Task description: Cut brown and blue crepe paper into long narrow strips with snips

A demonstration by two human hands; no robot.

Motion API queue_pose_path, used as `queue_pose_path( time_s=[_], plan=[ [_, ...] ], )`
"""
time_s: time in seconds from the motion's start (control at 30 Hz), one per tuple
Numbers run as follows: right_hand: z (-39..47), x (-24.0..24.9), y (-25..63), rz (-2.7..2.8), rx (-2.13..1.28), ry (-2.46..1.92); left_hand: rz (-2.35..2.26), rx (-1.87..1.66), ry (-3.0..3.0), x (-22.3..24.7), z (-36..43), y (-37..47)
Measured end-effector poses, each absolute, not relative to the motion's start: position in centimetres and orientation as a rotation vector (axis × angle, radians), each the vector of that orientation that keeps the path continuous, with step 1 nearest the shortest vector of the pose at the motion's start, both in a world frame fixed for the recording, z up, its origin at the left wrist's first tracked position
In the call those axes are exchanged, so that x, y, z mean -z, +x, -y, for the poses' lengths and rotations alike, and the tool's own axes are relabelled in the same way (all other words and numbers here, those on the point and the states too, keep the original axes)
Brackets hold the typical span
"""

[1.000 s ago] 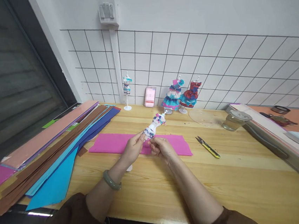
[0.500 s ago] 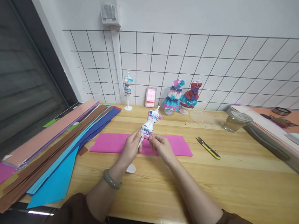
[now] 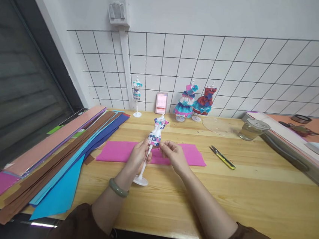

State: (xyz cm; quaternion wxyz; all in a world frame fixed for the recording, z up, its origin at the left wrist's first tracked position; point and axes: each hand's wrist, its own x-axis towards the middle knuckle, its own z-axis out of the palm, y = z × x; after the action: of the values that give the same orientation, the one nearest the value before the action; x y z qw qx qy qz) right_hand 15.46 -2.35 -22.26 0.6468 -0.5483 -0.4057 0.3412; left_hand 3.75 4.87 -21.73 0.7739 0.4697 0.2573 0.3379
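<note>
A small white plastic dress-form mannequin [image 3: 156, 129], patched with pink, blue and purple at bust and hips, plain white at the waist, leans its top rightward on a thin stem with a round base, its torso partly overlapping the flat bright-pink sheet [image 3: 192, 155] in view

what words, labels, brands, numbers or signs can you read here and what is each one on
No text can be read with certainty.
Phone by the wall: screen pixelated, unreadable.
Black-and-green packaging at the left: white marks, partly covered and too small to read.
Held dress form: coloured pattern, no lettering that can be made out.
Yellow-and-black snips: no legible marking.
</note>
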Motion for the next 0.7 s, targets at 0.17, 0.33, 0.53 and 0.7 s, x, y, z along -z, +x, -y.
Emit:
queue_pose_path(
  time_s=[0.17,0.33,0.53,0.7],
  plan=[
    [2.3,22.4,15.6,0.966,-0.748,-1.265,-0.590,-0.709,1.047,21.9,-4.5,4.0],
    [2.6,22.3,15.2,1.049,-0.707,-1.246,-0.532,-0.657,0.943,22.0,-4.6,3.8],
    [2.8,22.6,14.5,1.302,-0.496,-1.325,-0.496,-0.667,0.823,22.0,-5.0,3.7],
    [2.3,23.2,14.5,1.168,-0.505,-1.309,-0.531,-0.742,0.901,22.0,-4.9,3.9]
  ],
)
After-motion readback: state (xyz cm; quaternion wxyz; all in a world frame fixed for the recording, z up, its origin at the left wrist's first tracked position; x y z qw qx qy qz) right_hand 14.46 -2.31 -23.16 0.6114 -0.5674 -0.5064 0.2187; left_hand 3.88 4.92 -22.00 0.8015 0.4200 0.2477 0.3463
